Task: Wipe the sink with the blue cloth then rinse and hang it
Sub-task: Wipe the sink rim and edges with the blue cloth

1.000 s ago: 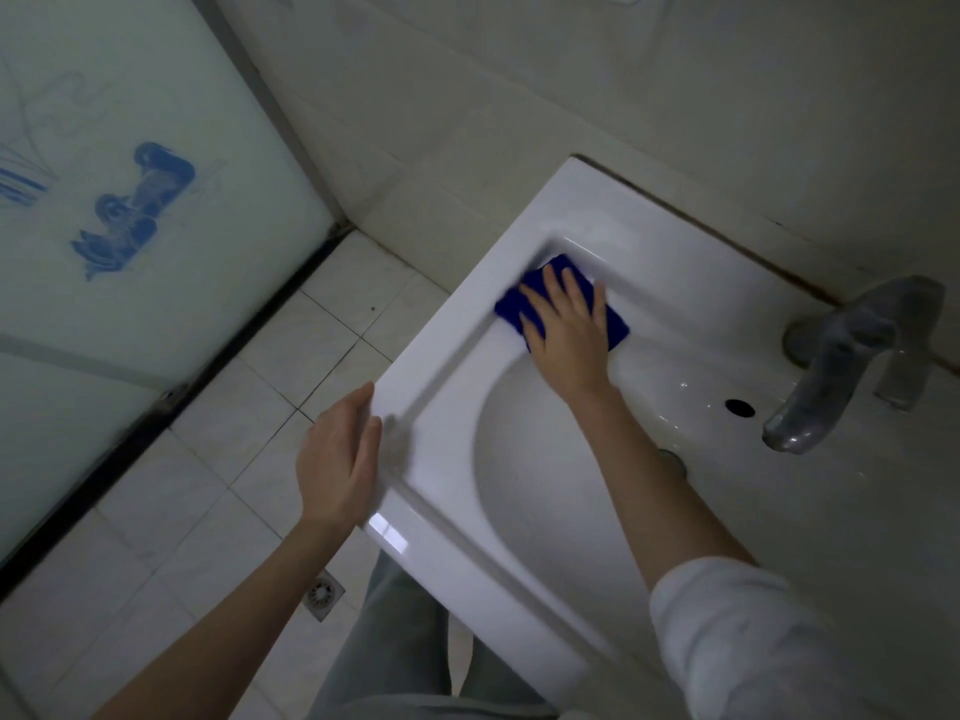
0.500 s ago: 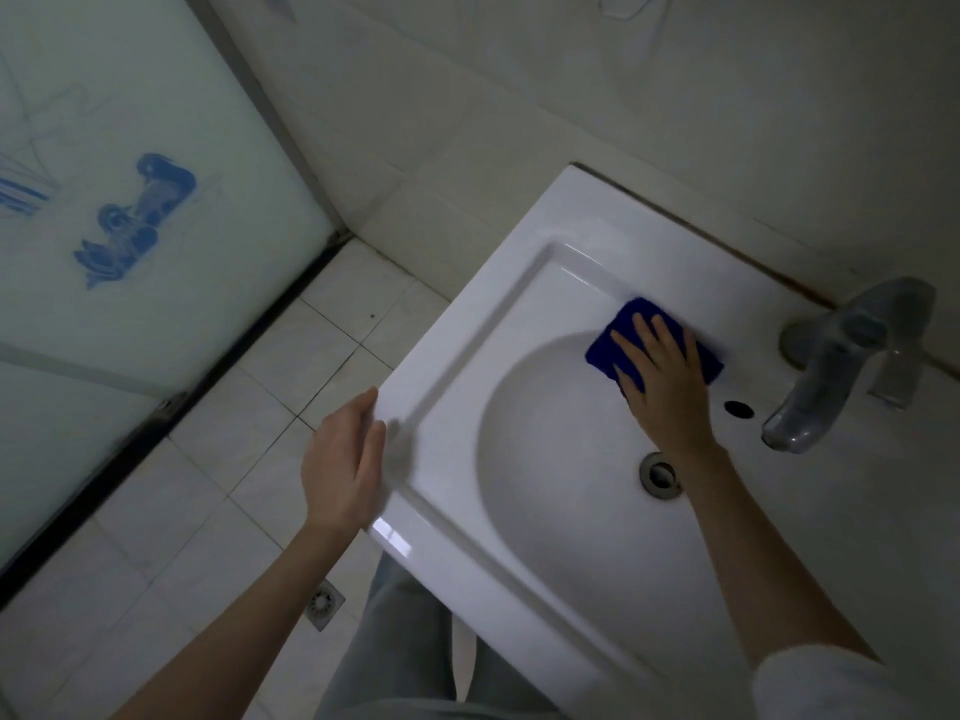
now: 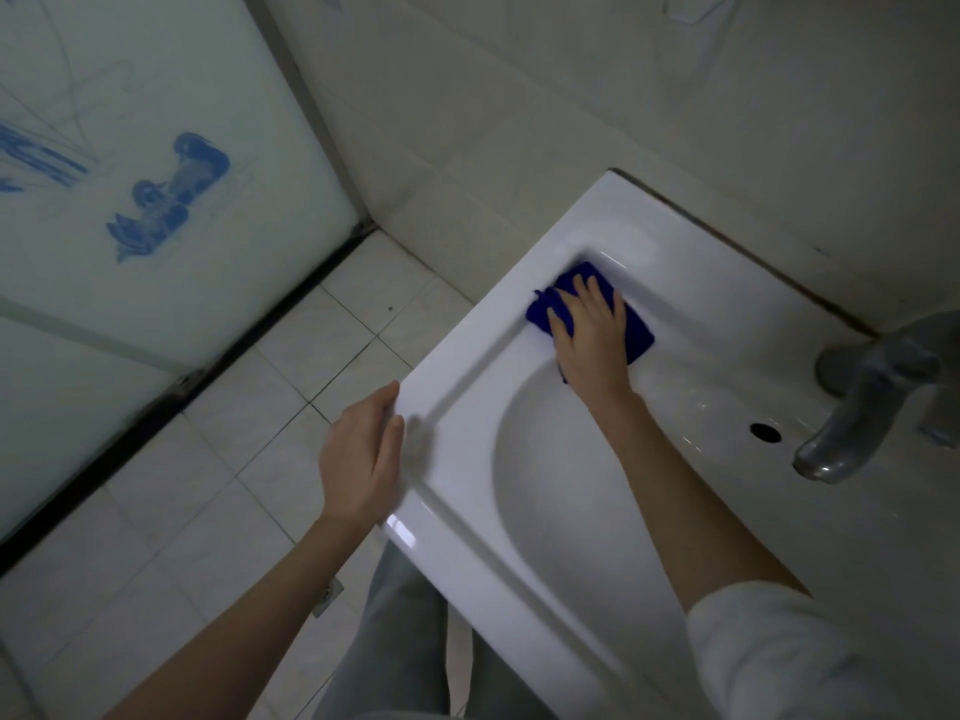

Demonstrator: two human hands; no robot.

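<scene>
A white sink (image 3: 675, 241) fills the right half of the view. The folded blue cloth (image 3: 636, 332) lies in the far left corner of the basin, just under the rim. My right hand (image 3: 592, 340) presses flat on the cloth with straight, spread fingers and covers its middle. My left hand (image 3: 361, 459) rests against the sink's left edge, fingers straight, holding nothing.
A grey metal tap (image 3: 862, 407) stands at the right, its spout over the basin, with the overflow hole (image 3: 765, 431) beside it. A tiled wall rises behind the sink. A frosted glass door (image 3: 130, 200) and the white tiled floor (image 3: 218, 459) lie to the left.
My right hand has slid the cloth from near the overflow hole back left to the basin's far left corner. The left hand has stayed on the sink's edge.
</scene>
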